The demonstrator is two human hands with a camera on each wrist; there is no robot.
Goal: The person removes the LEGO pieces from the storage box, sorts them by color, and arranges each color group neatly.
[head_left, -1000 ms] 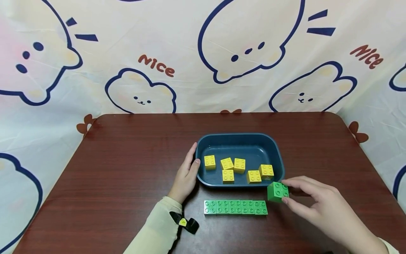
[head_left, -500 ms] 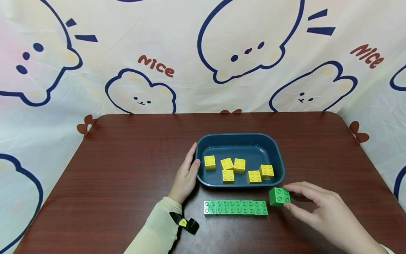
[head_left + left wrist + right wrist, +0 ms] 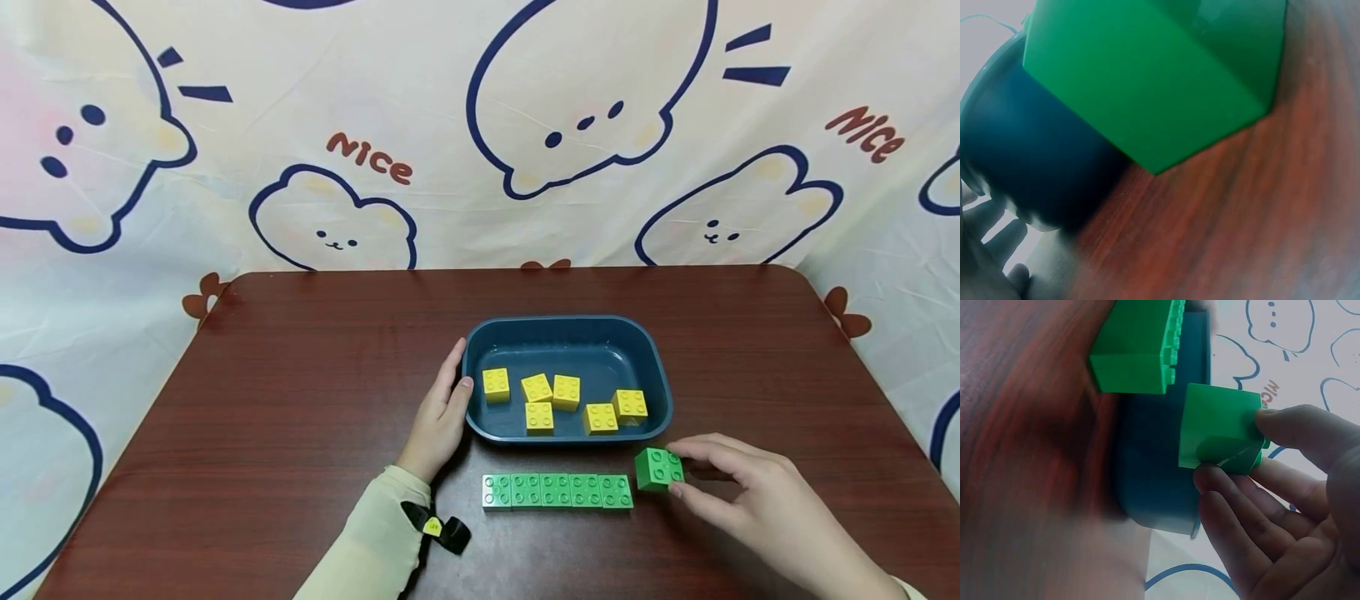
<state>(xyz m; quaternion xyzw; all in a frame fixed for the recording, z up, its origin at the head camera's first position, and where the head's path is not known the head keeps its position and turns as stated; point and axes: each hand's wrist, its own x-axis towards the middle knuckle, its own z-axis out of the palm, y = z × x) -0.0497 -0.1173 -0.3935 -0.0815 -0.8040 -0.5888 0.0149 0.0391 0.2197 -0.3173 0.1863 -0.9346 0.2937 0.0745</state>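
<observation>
In the head view, my right hand (image 3: 765, 500) pinches a green studded toy building brick (image 3: 659, 469) between thumb and fingers. It hangs off the right end of a straight row of several green bricks (image 3: 557, 492), with a gap between. The right wrist view shows the held brick (image 3: 1219, 428) between thumb and fingertips, studs toward the hand. My left hand (image 3: 438, 417) rests against the left end of the dark blue tray (image 3: 570, 333), fingers fairly straight, thumb at the rim. The near green row (image 3: 1147, 81) hides much of the tray in the left wrist view.
Several yellow bricks (image 3: 539, 418) lie loose in the tray's near half. The tray stands on a brown wooden table (image 3: 300, 400), just behind the green row. A black strap (image 3: 450, 533) circles the left wrist. A printed cloth (image 3: 450, 217) hangs behind the table.
My right hand has moved the green brick slightly toward the table's near side, away from the tray's corner. The left hand, tray and green row have stayed put.
</observation>
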